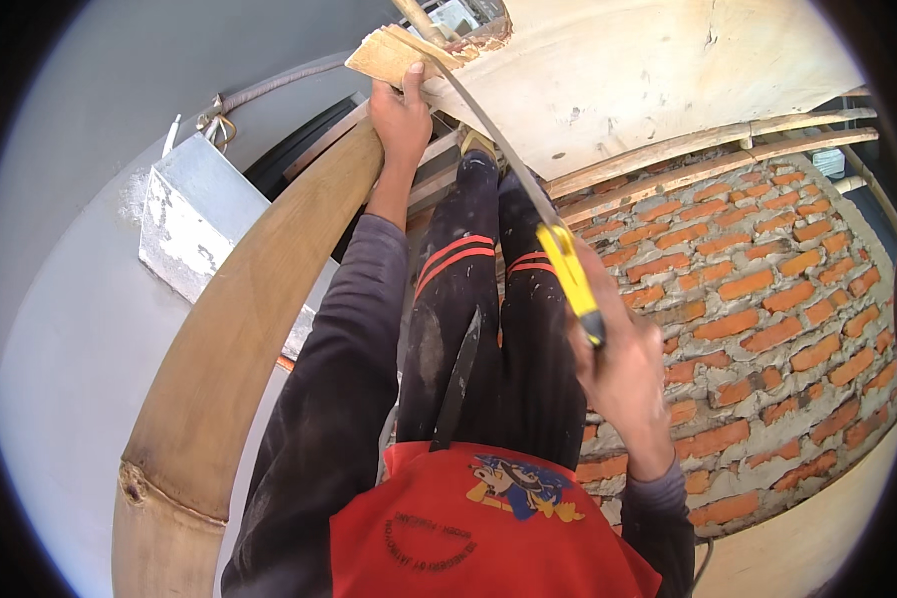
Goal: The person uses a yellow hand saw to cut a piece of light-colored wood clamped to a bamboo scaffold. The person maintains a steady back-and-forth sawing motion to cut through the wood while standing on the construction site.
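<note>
The left hand [401, 115] reaches far out along a long bamboo pole [239, 329] that curves from the near left up to the far centre. Its fingers wrap around the far end of that pole while the thumb presses up against a small pale offcut of plywood [394, 55], apparently to steady the piece where the blade meets it. The right hand [623, 374] is closed in a fist around the yellow-and-black handle [573, 279] of a handsaw, and the thin steel saw blade [493, 135] runs from the handle away to the far left, ending at the edge of the plywood offcut just right of the left thumb. Held so, the saw lies roughly in line with the right forearm, which suits a push-and-pull stroke.

Below the arms are the person's own legs in dark trousers with red stripes [488, 299] and the hem of a red shirt [478, 528]. On the right lies a surface of red bricks with grey mortar [767, 279], bordered at the far side by wooden battens [708, 154] and a large pale plywood sheet [648, 70]. On the left a grey metal box [199, 219] is fixed to the grey wall; its inside cannot be seen.
</note>
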Available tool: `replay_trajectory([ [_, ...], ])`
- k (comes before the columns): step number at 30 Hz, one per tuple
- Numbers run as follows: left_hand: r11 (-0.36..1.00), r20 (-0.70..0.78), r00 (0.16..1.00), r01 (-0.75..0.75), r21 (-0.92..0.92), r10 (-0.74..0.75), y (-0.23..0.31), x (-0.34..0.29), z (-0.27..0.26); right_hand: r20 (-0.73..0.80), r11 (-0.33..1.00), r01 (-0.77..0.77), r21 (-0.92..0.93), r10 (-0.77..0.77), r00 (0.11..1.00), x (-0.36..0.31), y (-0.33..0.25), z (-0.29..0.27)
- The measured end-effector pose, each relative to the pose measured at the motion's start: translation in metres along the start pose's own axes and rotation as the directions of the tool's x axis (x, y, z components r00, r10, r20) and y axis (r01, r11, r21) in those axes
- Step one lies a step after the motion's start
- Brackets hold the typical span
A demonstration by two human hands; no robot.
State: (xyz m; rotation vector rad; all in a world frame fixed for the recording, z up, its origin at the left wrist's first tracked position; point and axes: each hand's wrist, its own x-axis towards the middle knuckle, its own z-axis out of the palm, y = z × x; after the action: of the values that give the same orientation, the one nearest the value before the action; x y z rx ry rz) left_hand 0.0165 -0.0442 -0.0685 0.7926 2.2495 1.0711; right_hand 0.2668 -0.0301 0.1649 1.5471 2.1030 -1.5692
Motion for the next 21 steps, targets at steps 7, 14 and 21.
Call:
replay_trajectory([
  [7,0.997,-0.07,0.994,-0.077,0.021,0.078,-0.006,0.018,0.013,0.084,0.992,-0.1,-0.077,0.106,0.991,0.033,-0.008,0.02],
  [14,1.0,0.047,0.999,-0.012,-0.01,0.013,-0.011,0.011,0.008,-0.009,1.0,0.002,0.027,-0.002,1.0,0.006,0.002,0.013],
  [21,0.975,0.104,0.976,0.202,-0.091,-0.192,-0.011,-0.003,0.013,-0.037,0.999,0.012,-0.031,-0.014,0.999,0.008,-0.013,0.012],
])
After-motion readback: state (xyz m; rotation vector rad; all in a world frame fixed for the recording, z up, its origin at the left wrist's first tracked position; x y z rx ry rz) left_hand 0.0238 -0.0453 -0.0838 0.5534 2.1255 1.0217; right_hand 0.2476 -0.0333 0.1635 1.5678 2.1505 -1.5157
